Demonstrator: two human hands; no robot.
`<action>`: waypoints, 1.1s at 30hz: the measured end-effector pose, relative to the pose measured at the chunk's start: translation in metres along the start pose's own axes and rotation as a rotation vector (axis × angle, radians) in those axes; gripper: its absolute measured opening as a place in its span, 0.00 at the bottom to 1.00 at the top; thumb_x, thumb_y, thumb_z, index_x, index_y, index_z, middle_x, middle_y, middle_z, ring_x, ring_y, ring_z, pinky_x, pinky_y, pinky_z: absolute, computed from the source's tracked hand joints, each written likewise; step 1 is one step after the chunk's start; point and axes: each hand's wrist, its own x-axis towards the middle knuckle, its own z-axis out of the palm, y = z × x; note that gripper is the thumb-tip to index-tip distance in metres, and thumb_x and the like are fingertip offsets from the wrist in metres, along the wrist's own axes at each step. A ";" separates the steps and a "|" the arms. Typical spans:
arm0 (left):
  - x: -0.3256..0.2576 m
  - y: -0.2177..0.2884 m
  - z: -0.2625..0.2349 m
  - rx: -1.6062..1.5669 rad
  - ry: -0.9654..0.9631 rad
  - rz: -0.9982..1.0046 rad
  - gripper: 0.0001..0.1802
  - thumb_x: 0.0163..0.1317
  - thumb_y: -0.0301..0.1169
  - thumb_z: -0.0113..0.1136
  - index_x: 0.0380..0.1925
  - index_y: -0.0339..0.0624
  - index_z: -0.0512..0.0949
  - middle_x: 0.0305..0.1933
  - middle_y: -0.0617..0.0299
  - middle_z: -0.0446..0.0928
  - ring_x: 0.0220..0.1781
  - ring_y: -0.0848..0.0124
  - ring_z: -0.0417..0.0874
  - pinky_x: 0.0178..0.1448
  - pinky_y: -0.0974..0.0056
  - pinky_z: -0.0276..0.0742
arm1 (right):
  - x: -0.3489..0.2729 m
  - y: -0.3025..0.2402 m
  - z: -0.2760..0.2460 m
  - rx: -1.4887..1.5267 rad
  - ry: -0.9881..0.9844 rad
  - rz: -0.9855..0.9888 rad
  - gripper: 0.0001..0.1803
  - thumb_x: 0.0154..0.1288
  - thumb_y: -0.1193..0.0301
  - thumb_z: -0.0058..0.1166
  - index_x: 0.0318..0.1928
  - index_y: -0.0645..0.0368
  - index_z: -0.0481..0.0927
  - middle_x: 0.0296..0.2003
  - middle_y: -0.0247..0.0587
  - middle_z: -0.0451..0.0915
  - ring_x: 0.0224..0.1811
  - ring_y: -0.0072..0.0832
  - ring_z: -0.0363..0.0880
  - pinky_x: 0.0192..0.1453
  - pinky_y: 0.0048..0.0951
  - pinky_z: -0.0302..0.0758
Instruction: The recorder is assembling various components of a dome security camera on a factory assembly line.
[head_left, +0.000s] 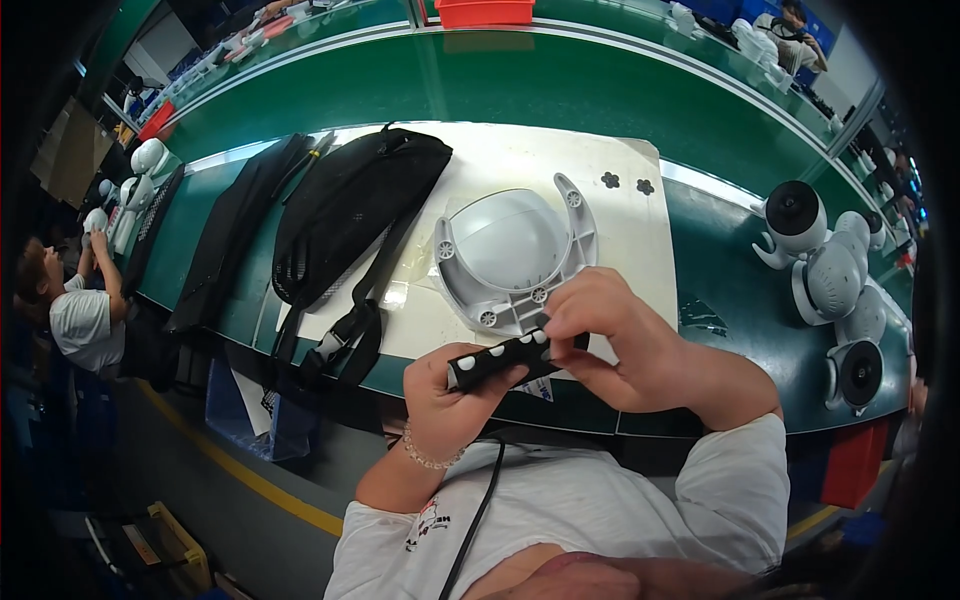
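Note:
My left hand [445,400] is closed around a black strip with a row of white round dots [498,361], held tilted in front of my chest. At its right end my right hand [620,340] pinches; a dark bit shows at its fingertips, too small to name. Just beyond the strip, a white plastic housing [508,240] lies on a white board [640,240]. The housing has a smooth rounded shell inside a curved frame with several round wheel-like sockets. Two black flower-shaped pieces [628,183] lie on the board's far right.
A black bag [360,210] with a buckled strap covers the board's left side, beside a long black case [240,225]. Several white camera-like devices [832,280] stand at the right of the green bench. A red bin [485,12] sits at the back. Another person [80,310] works at far left.

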 end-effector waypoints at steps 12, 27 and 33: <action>0.006 0.009 0.004 0.117 -0.120 0.049 0.08 0.42 0.23 0.66 0.24 0.36 0.77 0.19 0.61 0.75 0.18 0.77 0.73 0.23 0.74 0.66 | -0.001 0.002 0.016 0.139 0.197 -0.060 0.28 0.47 0.88 0.50 0.51 0.58 0.63 0.39 0.41 0.69 0.38 0.33 0.71 0.37 0.31 0.70; 0.013 -0.005 -0.009 0.156 -0.210 0.336 0.16 0.33 0.18 0.69 0.26 0.37 0.74 0.28 0.56 0.77 0.29 0.66 0.80 0.31 0.69 0.75 | 0.023 0.049 -0.031 0.304 0.472 0.270 0.35 0.52 0.85 0.45 0.60 0.52 0.51 0.45 0.40 0.62 0.37 0.19 0.68 0.42 0.22 0.67; 0.020 -0.012 -0.010 0.152 -0.245 0.330 0.15 0.33 0.20 0.70 0.25 0.36 0.76 0.26 0.57 0.77 0.26 0.67 0.80 0.29 0.70 0.75 | 0.027 0.046 -0.034 0.281 0.412 0.357 0.38 0.51 0.86 0.47 0.61 0.51 0.49 0.47 0.42 0.62 0.38 0.22 0.70 0.43 0.23 0.68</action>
